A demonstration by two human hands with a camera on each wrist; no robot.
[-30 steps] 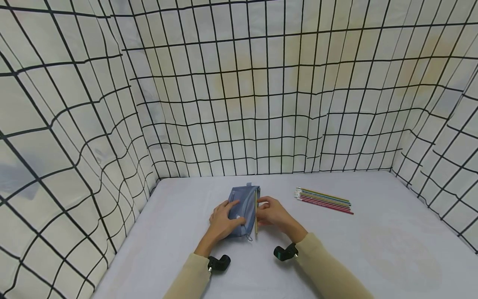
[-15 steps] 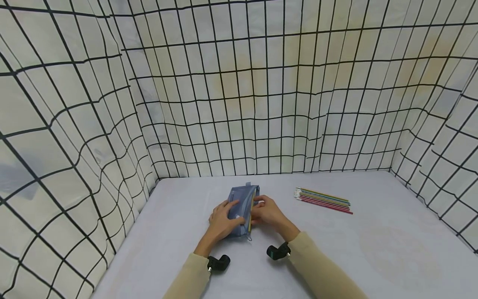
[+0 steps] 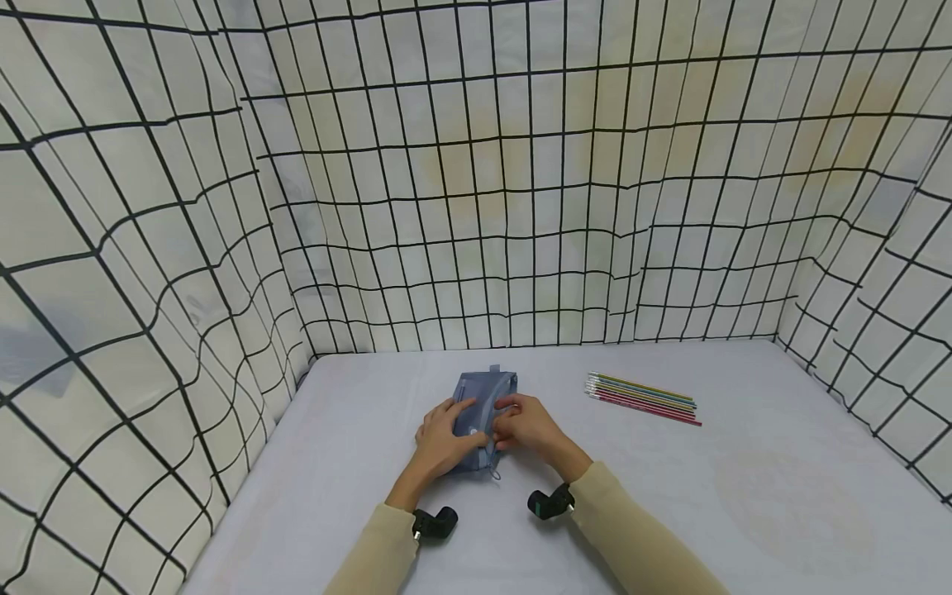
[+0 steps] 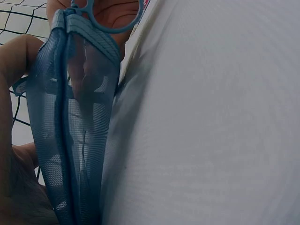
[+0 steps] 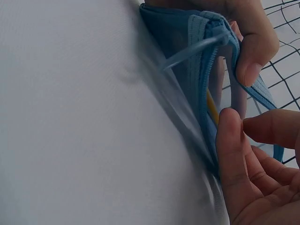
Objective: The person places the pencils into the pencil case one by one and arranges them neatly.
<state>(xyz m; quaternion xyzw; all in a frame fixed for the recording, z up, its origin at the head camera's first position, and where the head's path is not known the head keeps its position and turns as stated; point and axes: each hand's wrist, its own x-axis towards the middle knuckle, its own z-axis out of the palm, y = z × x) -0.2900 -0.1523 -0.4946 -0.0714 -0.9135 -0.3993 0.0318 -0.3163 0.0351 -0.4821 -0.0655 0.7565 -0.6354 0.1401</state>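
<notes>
A blue mesh zip pouch [image 3: 470, 388] lies on the white table, its zipped mouth facing right. My left hand [image 3: 444, 438] grips it, fingers spread over the top and thumb near the mouth; in the right wrist view, the left thumb [image 5: 249, 74] holds back the zipper edge. My right hand [image 3: 531, 426] is at the mouth, its thumb and forefinger pinched together. Just beyond that thumb, a short length of yellow pencil [image 5: 212, 107] shows inside the pouch; the rest is hidden. A blue ring pull [image 4: 112, 31] hangs at the pouch's near end.
Several coloured pencils [image 3: 641, 399] lie side by side to the right of the pouch. Black netting [image 3: 565, 235] over pale cloth rises behind and on both sides. A black wrist camera [image 3: 435, 523] is on each wrist.
The right hand has moved left, carrying the yellow pencil from beside the pouch into its mouth, so the pencil no longer shows in the head view. The left hand has stayed put.
</notes>
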